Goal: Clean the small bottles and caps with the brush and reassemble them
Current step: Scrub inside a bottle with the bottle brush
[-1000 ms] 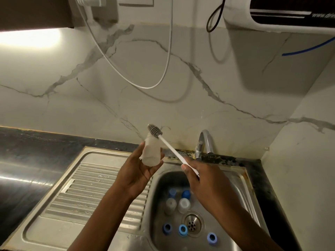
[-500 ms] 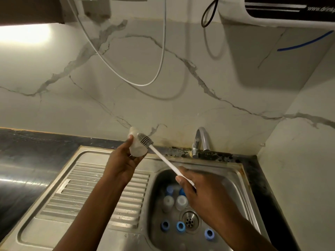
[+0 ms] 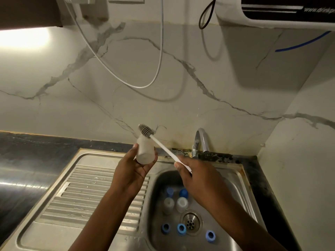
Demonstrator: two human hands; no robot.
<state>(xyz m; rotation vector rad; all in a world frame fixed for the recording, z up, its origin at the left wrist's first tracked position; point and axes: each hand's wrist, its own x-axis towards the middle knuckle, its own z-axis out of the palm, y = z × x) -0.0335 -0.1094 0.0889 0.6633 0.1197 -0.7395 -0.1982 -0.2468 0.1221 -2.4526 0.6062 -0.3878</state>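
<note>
Brush (image 3: 146,130) lifted to bottle (image 3: 145,152) top; left hand (image 3: 133,172) grips bottle, right hand (image 3: 196,180) brush

A drainboard (image 3: 87,192) lies left of the basin (image 3: 159,182); a tap (image 3: 201,140) stands behind it. In the basin, two bottles (image 3: 181,203) stand behind the drain (image 3: 191,221), with caps (image 3: 181,228) at either side.

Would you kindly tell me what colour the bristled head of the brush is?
Grey; the brush head shows best in the head view.

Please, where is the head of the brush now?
In the head view, the brush head is left of centre, just above the small bottle in the left hand, left of the tap.
</note>
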